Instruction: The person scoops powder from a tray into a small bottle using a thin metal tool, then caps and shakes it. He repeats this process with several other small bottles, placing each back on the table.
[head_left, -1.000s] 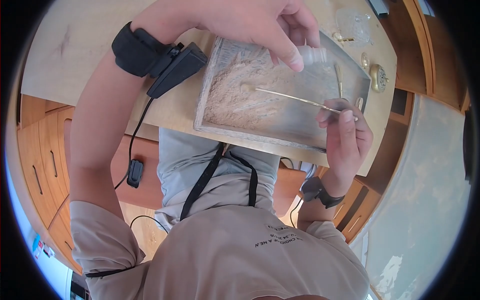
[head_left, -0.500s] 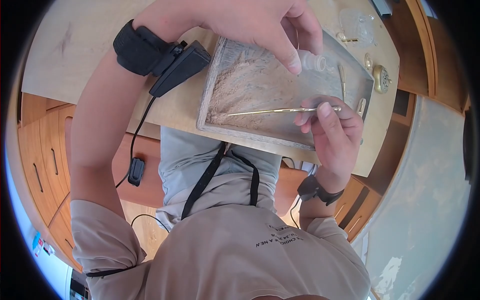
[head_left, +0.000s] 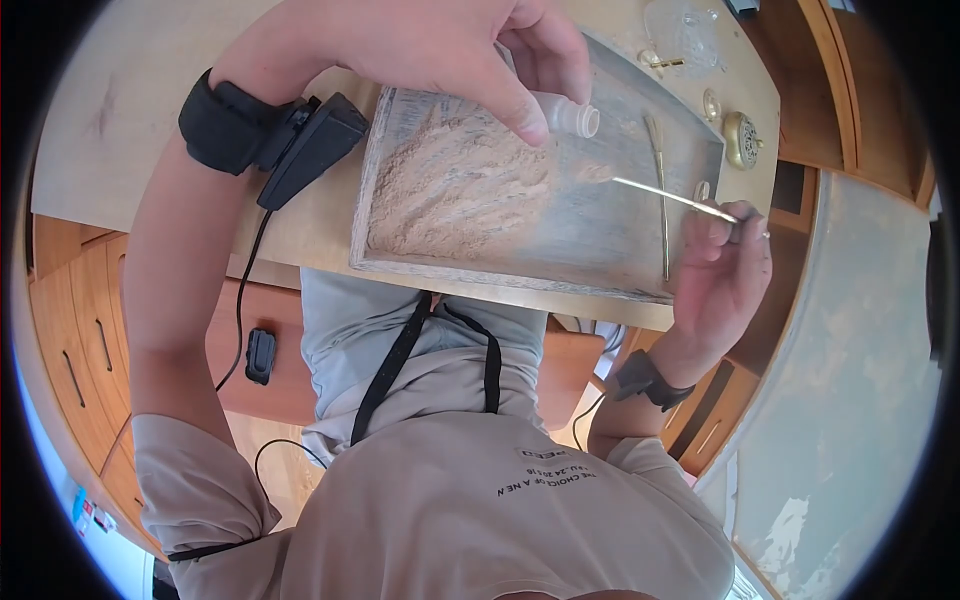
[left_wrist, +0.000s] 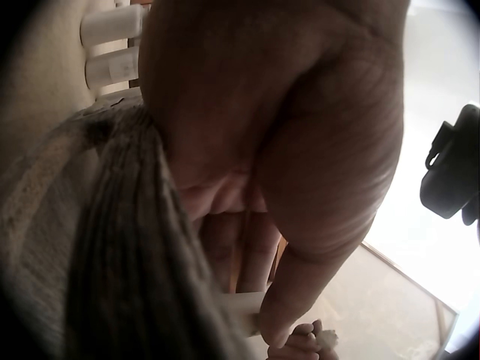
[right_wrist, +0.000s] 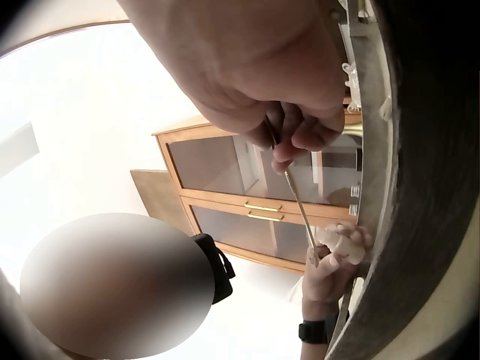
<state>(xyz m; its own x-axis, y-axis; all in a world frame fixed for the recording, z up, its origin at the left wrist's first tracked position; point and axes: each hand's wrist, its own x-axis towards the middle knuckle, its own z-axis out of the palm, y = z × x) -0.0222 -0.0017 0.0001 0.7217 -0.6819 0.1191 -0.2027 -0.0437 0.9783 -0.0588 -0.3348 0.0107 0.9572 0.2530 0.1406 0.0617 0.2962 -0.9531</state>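
In the head view my left hand (head_left: 440, 55) pinches a small whitish translucent bottle (head_left: 575, 117), tilted on its side with its open mouth to the right. Below it lies the grey weathered tray (head_left: 500, 279), with tan powder (head_left: 450, 195) spread over its left half. My right hand (head_left: 728, 265), beyond the tray's right side, grips a thin golden scoop (head_left: 685, 200) near its end. A little tan powder shows at the scoop's tip, just below and right of the bottle mouth. The right wrist view shows the scoop (right_wrist: 301, 210) reaching toward the bottle (right_wrist: 341, 245).
Another slim golden tool (head_left: 662, 210) lies in the tray's right part. Beyond the tray stand a pierced brass pot (head_left: 742, 140) and clear glassware (head_left: 685, 35). Two white bottles (left_wrist: 111, 27) appear in the left wrist view. A cable (head_left: 240, 320) hangs from the left wrist device.
The scoop tip has gone from the powder at the tray's left to near the bottle mouth, now with powder on it. The right hand has moved right; the left keeps the bottle.
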